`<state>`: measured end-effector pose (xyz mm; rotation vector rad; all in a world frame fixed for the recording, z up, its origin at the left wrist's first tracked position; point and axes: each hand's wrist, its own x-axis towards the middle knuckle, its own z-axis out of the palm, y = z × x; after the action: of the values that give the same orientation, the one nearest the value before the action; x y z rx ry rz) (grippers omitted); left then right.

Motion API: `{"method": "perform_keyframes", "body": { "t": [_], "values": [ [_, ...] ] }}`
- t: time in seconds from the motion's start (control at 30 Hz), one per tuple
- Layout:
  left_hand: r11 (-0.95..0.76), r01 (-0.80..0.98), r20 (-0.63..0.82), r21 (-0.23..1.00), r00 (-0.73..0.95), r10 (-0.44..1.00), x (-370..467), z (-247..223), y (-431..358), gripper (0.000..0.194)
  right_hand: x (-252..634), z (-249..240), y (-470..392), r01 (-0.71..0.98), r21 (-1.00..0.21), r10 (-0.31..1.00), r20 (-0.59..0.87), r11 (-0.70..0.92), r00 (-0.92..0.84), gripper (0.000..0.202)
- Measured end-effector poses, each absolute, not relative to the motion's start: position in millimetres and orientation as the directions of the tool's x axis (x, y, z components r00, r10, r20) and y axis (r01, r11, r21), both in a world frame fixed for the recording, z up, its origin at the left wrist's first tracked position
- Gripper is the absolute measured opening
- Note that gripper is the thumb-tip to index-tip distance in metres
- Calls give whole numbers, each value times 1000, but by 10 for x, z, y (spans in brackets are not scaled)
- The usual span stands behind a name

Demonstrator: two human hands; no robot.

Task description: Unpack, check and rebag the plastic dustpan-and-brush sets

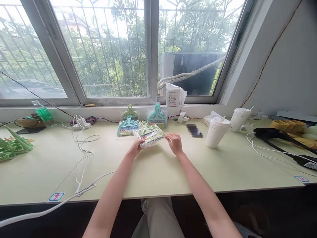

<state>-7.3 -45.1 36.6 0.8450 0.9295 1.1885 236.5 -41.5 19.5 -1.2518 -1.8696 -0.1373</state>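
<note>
Between my hands is a pale green mini dustpan and brush set (150,135) in clear plastic wrap, tilted above the table. My left hand (135,147) is closed on its lower left corner. At the right edge of the wrap, the fingers of my right hand (174,142) pinch the plastic. Just behind stand more wrapped sets: a blue dustpan set (128,126) at the left, an olive green dustpan set (130,113) behind it, and a teal dustpan set (157,116) to the right, leaning near the window sill.
White cups with straws (218,132) stand at the right, near a blurred dark phone (194,130). White cables (83,150) and a power strip (81,125) lie at the left. Green rolled pieces (15,147) sit far left, a black frame-like part (274,138) far right.
</note>
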Motion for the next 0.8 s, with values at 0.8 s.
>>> {"method": "perform_keyframes", "body": {
  "t": [0.8],
  "values": [
    [145, 10, -135, 989, 437, 889, -15, 300, -570, 53, 2400, -42, -235, 404, -790, 834, 541, 460, 107, 16]
  ]
}}
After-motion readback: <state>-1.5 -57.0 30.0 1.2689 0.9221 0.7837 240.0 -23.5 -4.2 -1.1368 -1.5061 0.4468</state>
